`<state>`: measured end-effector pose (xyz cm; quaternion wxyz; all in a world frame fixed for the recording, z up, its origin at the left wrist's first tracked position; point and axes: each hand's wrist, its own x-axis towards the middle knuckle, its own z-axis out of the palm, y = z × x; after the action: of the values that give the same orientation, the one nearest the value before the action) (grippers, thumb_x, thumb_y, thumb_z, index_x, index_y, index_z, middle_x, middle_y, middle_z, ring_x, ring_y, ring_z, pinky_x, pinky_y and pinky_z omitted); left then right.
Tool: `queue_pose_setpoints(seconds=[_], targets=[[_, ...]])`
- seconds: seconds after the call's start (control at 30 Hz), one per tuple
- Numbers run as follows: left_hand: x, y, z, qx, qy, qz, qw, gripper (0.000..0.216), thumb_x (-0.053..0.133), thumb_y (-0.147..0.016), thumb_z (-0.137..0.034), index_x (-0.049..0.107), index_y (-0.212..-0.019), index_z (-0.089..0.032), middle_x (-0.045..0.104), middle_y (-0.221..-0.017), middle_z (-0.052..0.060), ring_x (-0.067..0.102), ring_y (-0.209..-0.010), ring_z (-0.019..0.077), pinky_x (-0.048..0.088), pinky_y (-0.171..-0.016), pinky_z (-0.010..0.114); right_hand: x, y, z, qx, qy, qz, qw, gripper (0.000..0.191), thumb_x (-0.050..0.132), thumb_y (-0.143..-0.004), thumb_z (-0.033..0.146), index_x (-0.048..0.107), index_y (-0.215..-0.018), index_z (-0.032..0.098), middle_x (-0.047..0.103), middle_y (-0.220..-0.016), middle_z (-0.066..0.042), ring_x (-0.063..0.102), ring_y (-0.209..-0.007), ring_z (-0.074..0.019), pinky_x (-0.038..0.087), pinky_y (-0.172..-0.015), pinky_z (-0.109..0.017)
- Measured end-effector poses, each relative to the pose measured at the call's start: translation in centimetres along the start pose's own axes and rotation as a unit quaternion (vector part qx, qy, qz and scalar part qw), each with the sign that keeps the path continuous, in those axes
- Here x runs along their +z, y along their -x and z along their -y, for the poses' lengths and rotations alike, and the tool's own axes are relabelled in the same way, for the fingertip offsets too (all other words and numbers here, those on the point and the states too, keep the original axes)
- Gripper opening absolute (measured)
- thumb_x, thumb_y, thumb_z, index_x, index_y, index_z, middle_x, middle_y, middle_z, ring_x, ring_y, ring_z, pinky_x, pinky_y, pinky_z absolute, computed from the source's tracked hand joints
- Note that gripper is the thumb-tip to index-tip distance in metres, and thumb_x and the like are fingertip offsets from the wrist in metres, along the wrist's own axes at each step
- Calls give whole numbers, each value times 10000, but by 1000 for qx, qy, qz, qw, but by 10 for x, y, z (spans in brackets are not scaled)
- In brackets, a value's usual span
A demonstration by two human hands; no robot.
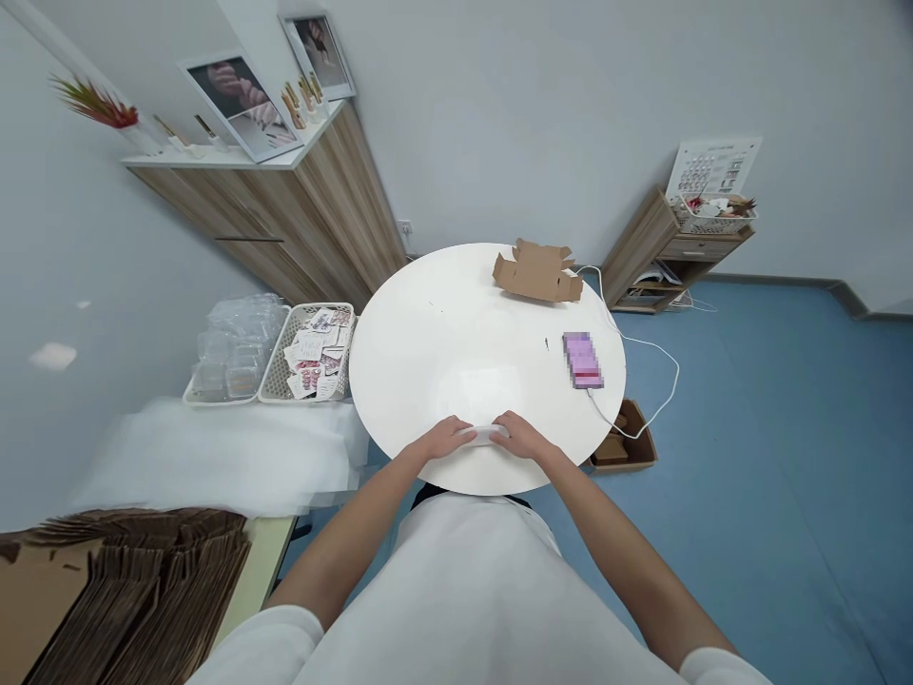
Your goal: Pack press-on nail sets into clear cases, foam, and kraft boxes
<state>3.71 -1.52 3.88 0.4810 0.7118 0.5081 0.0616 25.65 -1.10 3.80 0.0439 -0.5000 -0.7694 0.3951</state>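
Both my hands are at the near edge of a white round table (406, 333). Between them lies a small white oblong bundle (485, 435), perhaps wrapped in foam sheet; its contents are hidden. My left hand (446, 438) grips its left end, with the thumb on the near side. The right end is held by my right hand (520, 435), its fingers closed over it. Farther back on the tabletop rests an unfolded brown cardboard box (538, 271). To the right of my hands is a phone (583, 361), its screen blurred, with a white cable (660, 354) plugged in.
At left stand a basket of printed cards (310, 352), clear plastic boxes (239, 347), white foam sheets (228, 457) and stacked flat cardboard (143, 590). A cardboard carton (628, 442) sits on the floor at right. Wooden cabinets (285, 209) line the wall.
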Motion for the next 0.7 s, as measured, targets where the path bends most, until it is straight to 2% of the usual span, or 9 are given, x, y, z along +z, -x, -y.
queue_pose_setpoints(seconds=[0.13,0.27,0.37,0.43,0.5,0.6,0.63,0.7], targets=[[-9,-4,14,-56,67,-43,995,410,513,-677,-499,597,-944,-200,605,-938,46,551,-829,197,405,-689,265,-12,-17,-3,31,-13,27,999,271,451,-786,407,565,-920,201,580,-913,-70,538,-823,-192,384,-668,-272],[-7,-5,30,-121,43,-106,986,292,485,-696,-450,576,-754,-180,572,-707,15,524,-640,157,365,-543,240,-12,-27,-7,84,-40,25,995,255,466,-773,419,551,-895,213,601,-872,-47,546,-775,-183,381,-617,-254],[-3,-8,37,-162,-11,-147,976,237,461,-718,-391,513,-628,-178,494,-587,-7,478,-572,141,323,-516,239,-9,-32,-13,135,-60,-15,989,253,486,-759,399,533,-927,216,594,-927,-46,547,-813,-185,396,-641,-258],[-2,-9,39,-175,-26,-155,972,207,459,-723,-359,500,-630,-179,485,-585,-4,479,-583,147,325,-530,246,-6,-31,-19,144,-63,-65,985,262,476,-765,354,510,-985,215,573,-992,-53,536,-885,-192,405,-709,-276],[1,-7,37,-179,-36,-172,968,165,464,-726,-331,525,-751,-180,534,-694,24,507,-669,170,356,-581,263,-1,-26,-26,145,-45,-140,978,306,449,-776,306,474,-1063,203,528,-1074,-78,496,-985,-213,390,-799,-313],[8,0,27,-145,-105,-257,950,344,451,-744,-275,454,-1074,-182,510,-1057,100,481,-952,227,377,-750,324,16,-12,-35,165,-15,-258,952,426,424,-775,284,379,-1181,163,426,-1191,-135,381,-1127,-266,336,-897,-400],[11,2,22,-116,-137,-277,944,405,443,-751,-260,405,-1148,-190,457,-1156,112,433,-1042,241,358,-813,348,23,-7,-37,170,-19,-275,946,473,422,-773,290,334,-1216,151,399,-1216,-149,347,-1157,-279,318,-915,-428],[19,5,12,-42,-189,-258,946,449,444,-758,-252,371,-1200,-221,390,-1250,101,344,-1147,255,302,-902,380,37,1,-36,176,-34,-281,943,544,414,-771,306,256,-1260,129,369,-1244,-167,310,-1187,-289,301,-933,-457]])
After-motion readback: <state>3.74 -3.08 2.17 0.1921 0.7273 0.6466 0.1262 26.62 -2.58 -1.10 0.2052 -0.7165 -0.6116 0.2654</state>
